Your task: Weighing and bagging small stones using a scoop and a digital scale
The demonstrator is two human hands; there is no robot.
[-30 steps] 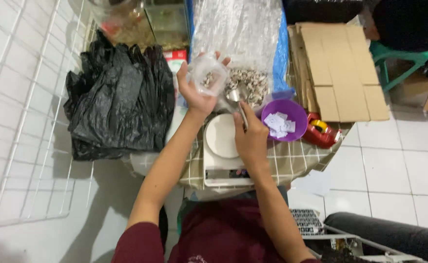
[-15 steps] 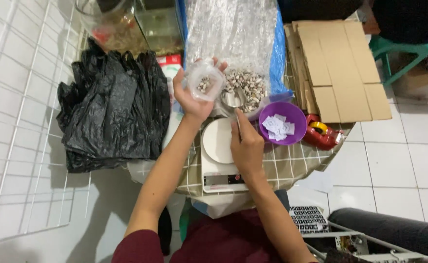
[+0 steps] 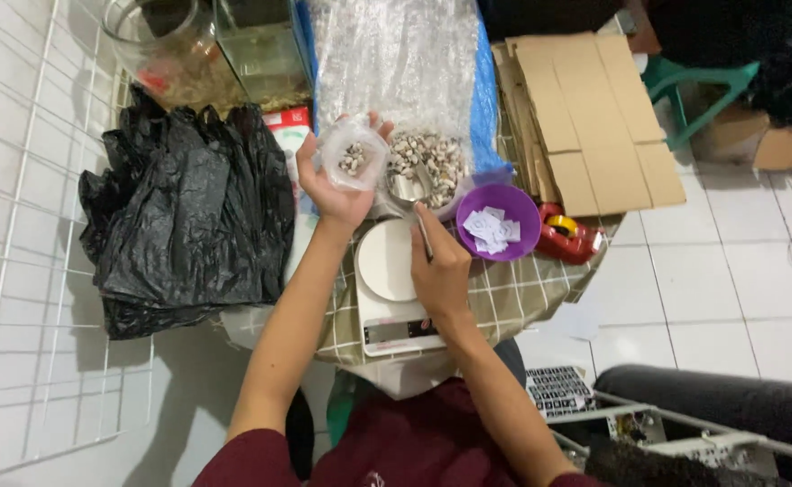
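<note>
My left hand (image 3: 335, 188) holds up a small clear plastic bag (image 3: 353, 155) with a few small shells or pebbles inside. My right hand (image 3: 439, 263) grips the handle of a metal scoop (image 3: 411, 189), whose bowl sits in a pile of the same small pieces (image 3: 432, 165) in a large clear plastic bag (image 3: 396, 63). A white kitchen scale (image 3: 387, 280) with a round platform lies under both wrists on the checked tablecloth (image 3: 522, 298).
A purple bowl (image 3: 515, 206) with paper slips stands right of the scoop, a red tape dispenser (image 3: 569, 236) beside it. Flattened cardboard (image 3: 585, 117) lies at the back right. Black plastic bags (image 3: 188, 216) are heaped on the left. Glass containers (image 3: 207, 45) stand behind; white wire grid (image 3: 17, 271) at left.
The scoop has gone forward from beside the small bag into the pile of pieces. My left hand still holds the small bag up in about the same place.
</note>
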